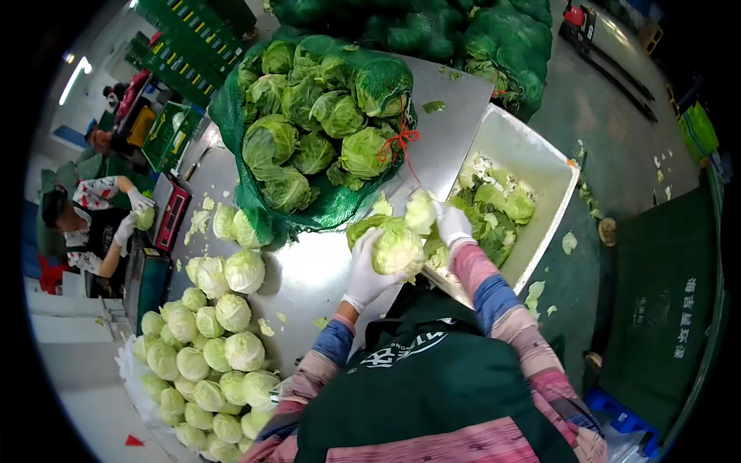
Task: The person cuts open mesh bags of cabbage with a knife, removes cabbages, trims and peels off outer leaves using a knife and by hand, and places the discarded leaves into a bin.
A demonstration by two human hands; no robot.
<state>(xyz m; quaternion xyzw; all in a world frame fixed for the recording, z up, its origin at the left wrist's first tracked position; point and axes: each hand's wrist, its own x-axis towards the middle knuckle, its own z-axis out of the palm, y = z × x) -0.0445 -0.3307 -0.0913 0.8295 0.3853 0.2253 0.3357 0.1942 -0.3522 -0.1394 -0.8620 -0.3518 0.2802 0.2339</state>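
Midway through trimming cabbages, by the look of it. Left hand (363,270), in a white glove, cupped around a pale cabbage (397,248) and gripping it from the side, just above the near edge of the steel desk (309,270). Right hand (451,224), also gloved, pinched on a loose outer leaf (421,210) at the top of that same cabbage, seemingly pulling it off toward the white bin (552,181) at the right, already part-filled with leaf scraps (494,204). Done so far, judging by the layout: a big heap of cleaned pale heads (204,355) lying at the left. Left to do: a lot, with an opened green net sack (309,131) of dark, untrimmed heads resting on the desk beyond the hands, and more full sacks (478,38) stacked behind it. Further left, another person (93,224) in white gloves busy at a separate station, well apart
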